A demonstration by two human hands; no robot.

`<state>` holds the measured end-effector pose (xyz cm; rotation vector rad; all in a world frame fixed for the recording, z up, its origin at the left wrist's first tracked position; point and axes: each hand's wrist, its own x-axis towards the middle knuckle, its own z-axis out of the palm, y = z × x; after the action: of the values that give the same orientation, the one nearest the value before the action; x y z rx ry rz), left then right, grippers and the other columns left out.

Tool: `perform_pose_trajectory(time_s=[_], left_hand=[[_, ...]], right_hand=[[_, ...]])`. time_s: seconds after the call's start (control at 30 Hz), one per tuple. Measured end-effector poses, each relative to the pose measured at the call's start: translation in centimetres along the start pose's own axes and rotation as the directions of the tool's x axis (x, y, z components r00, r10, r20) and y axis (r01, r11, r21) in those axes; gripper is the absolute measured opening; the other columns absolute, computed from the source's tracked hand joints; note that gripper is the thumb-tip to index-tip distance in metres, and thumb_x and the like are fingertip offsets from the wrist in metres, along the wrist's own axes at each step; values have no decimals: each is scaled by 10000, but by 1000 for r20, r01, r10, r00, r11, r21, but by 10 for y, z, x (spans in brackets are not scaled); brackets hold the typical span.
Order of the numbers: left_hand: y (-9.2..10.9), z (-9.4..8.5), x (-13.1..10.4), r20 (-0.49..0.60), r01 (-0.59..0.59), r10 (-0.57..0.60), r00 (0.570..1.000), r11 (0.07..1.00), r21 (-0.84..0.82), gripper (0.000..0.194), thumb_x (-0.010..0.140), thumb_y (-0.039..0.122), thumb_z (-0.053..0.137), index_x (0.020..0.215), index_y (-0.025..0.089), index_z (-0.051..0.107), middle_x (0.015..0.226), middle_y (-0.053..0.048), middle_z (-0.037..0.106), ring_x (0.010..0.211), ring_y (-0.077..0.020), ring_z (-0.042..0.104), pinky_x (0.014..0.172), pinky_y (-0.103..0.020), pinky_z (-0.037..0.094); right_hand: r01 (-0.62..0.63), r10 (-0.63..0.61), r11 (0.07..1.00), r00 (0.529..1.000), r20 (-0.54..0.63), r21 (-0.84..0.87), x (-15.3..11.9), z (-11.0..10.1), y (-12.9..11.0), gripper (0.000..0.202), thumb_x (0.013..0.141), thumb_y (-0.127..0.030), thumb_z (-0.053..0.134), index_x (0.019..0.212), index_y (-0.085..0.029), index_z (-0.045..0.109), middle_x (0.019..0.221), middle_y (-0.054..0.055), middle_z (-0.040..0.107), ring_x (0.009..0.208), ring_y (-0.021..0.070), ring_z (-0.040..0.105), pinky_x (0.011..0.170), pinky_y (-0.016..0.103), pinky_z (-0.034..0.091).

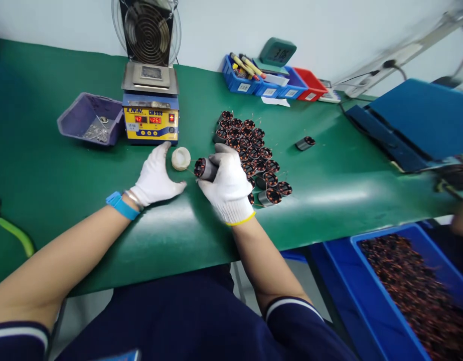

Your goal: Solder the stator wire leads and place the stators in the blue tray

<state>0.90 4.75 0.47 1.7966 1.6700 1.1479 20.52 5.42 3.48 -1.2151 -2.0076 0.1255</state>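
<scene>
My right hand (228, 183), in a white glove, grips a motor stator (205, 169), a dark cylinder with copper windings at its end. It is tilted, with the wound end facing left. To its left lies a small round whitish container (180, 158), close to thin wires from the stator. My left hand (158, 176), also gloved, is open beside that container, thumb and fingers apart and nothing between them. Just right of my right hand stands a cluster of several similar stators (252, 145). One lone stator (305, 143) lies on its side farther right.
Behind my left hand is a solder pot (151, 119) with lit displays and a fan (147, 31). A purple bin (90, 118) sits left of it. Small blue bins (243, 86) and a red bin (309, 85) line the back. A blue crate (357, 245) holds many copper-coloured parts.
</scene>
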Motion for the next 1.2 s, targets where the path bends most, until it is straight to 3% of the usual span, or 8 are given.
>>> perform_pose_trajectory(time_s=[0.1, 0.27, 0.5, 0.67, 0.87, 1.1, 1.2], left_hand=[[0, 15, 18, 55, 0, -12, 998, 978, 209, 1091, 553, 429, 846, 1495, 130, 384, 1463, -227, 519, 1345, -439, 500, 1140, -509, 371], [-2, 17, 25, 79, 38, -68, 994, 942, 332, 847, 733, 315, 714, 1495, 96, 417, 1188, -205, 704, 1105, -386, 677, 953, -449, 491], [-20, -18, 5, 32, 57, -77, 997, 912, 406, 764, 726, 338, 732, 1423, 121, 507, 1227, -161, 716, 1110, -359, 687, 925, -413, 522], [-28, -27, 1, 26, 41, -59, 998, 899, 436, 698, 746, 343, 713, 1389, 131, 545, 1246, -148, 709, 1116, -351, 680, 932, -415, 525], [-31, -25, 4, 48, 31, -57, 997, 905, 425, 704, 767, 385, 697, 1403, 135, 527, 1252, -151, 696, 1126, -358, 663, 930, -424, 514], [-34, -27, 5, 72, 26, -60, 996, 914, 404, 697, 758, 373, 707, 1395, 151, 532, 1240, -138, 698, 1126, -360, 653, 930, -429, 506], [-33, -27, 5, 70, 36, -70, 995, 912, 408, 718, 758, 370, 713, 1413, 151, 514, 1249, -140, 690, 1139, -362, 645, 935, -431, 502]], right_hand=[[-86, 95, 992, 992, 89, -95, 10, 4, -2, 405, 690, -200, 675, 1070, -212, 533, 1308, 178, 591, 1109, 352, 647, 949, 519, 556], [-120, 196, 950, 949, 248, -289, 25, 14, -12, 385, 703, -228, 742, 1054, -219, 584, 1145, 154, 640, 795, 288, 663, 715, 461, 579], [2, 244, 888, 846, 475, -459, 41, 25, -51, 429, 797, -309, 696, 1190, -216, 550, 1247, 126, 608, 928, 288, 669, 728, 401, 557], [111, 206, 870, 803, 560, -481, 54, 32, -73, 467, 802, -328, 691, 1233, -225, 544, 1244, 122, 603, 957, 301, 667, 727, 400, 550], [235, 80, 882, 780, 621, -409, 71, 35, -71, 430, 799, -360, 663, 1207, -236, 610, 1192, 125, 636, 977, 321, 660, 734, 412, 547], [216, 62, 917, 754, 654, -335, 79, 36, -66, 440, 742, -374, 695, 1151, -214, 665, 1137, 117, 682, 990, 332, 657, 731, 415, 548], [208, 20, 933, 784, 620, -293, 76, 32, -59, 488, 774, -386, 671, 1224, -204, 632, 1156, 114, 666, 1006, 322, 651, 770, 427, 550]])
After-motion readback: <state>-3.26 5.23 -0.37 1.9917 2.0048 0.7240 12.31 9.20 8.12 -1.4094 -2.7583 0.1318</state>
